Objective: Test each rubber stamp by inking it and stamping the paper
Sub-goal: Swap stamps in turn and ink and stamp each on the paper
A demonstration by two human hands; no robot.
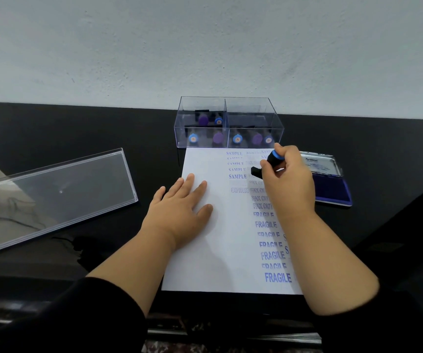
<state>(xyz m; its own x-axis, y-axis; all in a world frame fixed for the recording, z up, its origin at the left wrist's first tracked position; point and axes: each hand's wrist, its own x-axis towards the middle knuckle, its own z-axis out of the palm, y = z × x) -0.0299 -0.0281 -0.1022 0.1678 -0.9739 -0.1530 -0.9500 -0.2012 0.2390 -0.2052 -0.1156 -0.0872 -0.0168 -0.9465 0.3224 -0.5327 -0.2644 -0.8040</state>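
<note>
Right hand [285, 180] is gripping a stamp [269, 163], fingers curled round it, over the paper [220, 250]. Left hand [179, 207] is lying flat, fingers straight, pressing the paper on the counter [103, 123].

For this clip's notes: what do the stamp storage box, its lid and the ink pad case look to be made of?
The storage box looks like clear rigid plastic, likely acrylic: the stamps show through its glossy walls. The lid, lying apart on the left, seems the same clear plastic, with bright edges and reflections. The ink pad case appears to be metal or glossy plastic, with a shiny printed lid; the pictures cannot settle which.
</note>
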